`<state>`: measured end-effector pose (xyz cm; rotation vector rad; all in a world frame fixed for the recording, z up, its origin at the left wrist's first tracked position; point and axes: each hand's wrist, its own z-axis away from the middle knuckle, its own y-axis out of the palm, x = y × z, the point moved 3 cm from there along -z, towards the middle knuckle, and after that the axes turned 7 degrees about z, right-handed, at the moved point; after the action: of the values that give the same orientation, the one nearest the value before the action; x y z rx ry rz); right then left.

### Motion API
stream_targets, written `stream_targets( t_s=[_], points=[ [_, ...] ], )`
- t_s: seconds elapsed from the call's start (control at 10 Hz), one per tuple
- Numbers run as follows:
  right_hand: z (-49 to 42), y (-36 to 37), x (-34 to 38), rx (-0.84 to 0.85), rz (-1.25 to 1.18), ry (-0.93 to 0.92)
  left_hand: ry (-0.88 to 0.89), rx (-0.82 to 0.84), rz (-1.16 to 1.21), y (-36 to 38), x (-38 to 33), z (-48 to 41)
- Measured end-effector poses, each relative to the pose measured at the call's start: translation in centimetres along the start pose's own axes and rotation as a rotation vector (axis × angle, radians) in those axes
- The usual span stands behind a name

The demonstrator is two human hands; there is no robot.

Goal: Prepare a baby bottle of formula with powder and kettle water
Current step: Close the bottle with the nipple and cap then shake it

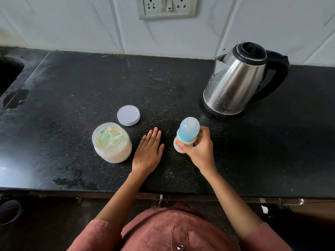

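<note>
Two hands were seen near the middle of the frame. The bottle (pixel 186 136) was held upright on the counter (pixel 90 84), long axis vertical and blue cap on top. It was gripped round its lower body, from the right, by the curled fingers and thumb of the right hand (pixel 198 153). The left hand (pixel 147 153) was laid flat with fingers straight, holding nothing, between the bottle and the open powder jar (pixel 111 142). The kettle (pixel 239 80) was set well apart at upper right, so the right hand was judged the nearer to it.
</note>
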<state>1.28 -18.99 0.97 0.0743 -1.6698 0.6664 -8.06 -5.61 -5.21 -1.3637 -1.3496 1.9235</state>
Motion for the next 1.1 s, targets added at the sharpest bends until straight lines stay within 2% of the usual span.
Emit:
stream_targets(
  t_s=[0.3, 0.5, 0.6, 0.7, 0.9, 1.1],
  points=[
    [-0.5, 0.7, -1.5, 0.027, 0.011, -0.001, 0.006, 0.001, 0.029, -0.1, 0.1, -0.2],
    [-0.6, 0.7, -2.8, 0.107, 0.02, 0.014, 0.013, -0.016, 0.101, -0.4, 0.1, -0.4],
    [-0.4, 0.4, -3.8, 0.197, 0.059, 0.034, 0.064, -0.049, 0.209, -0.7, -0.4, -0.5],
    [-0.1, 0.0, -4.4, 0.245, 0.102, 0.049, 0.064, 0.009, 0.532, -0.8, -1.6, -0.5],
    [-0.4, -0.2, -4.0, 0.209, 0.186, -0.01, -0.017, 0.051, 0.94, -0.8, -3.4, -0.7],
    [-2.2, -0.1, -3.5, 0.2, 0.25, -0.045, -0.044, 0.028, 0.981, -1.3, -3.7, -2.3]
  ],
)
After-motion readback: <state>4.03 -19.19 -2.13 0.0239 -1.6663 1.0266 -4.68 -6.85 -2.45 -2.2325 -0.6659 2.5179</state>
